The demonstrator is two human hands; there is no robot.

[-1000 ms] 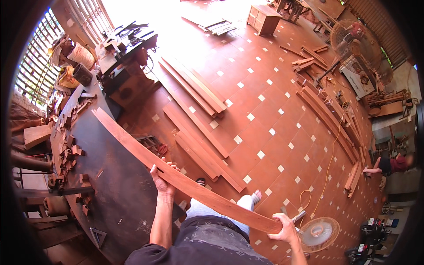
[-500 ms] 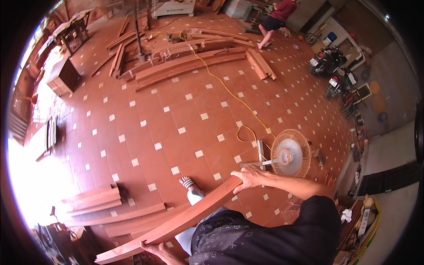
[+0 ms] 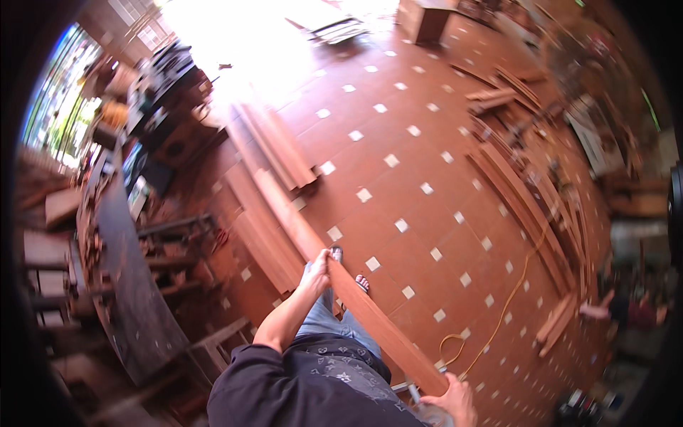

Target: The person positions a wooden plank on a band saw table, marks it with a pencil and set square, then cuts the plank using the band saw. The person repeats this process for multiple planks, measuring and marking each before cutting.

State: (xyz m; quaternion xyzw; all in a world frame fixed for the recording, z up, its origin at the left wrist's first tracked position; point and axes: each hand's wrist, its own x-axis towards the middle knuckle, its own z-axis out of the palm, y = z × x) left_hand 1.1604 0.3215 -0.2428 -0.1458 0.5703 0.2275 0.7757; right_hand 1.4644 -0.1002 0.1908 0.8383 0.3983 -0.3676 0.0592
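Note:
A long reddish wooden board [image 3: 370, 309] lies slantwise in front of my body, held in both hands. My left hand [image 3: 317, 272] is closed around its edge partway along, close to my legs. My right hand [image 3: 454, 401] grips the near right end, with the fingers wrapped over it. The board's far end points up and left, above other boards lying on the floor.
Several planks [image 3: 257, 231] lie on the tiled floor to the left. A dark panel [image 3: 135, 285] stands among cluttered benches. Long timber [image 3: 523, 206] is piled to the right, with a yellow cord [image 3: 523, 277] beside it. Another person [image 3: 633, 317] appears blurred at far right.
My view and body have turned left, swinging the board round. Its far end now points away, over the floor planks. Both hands keep hold of it.

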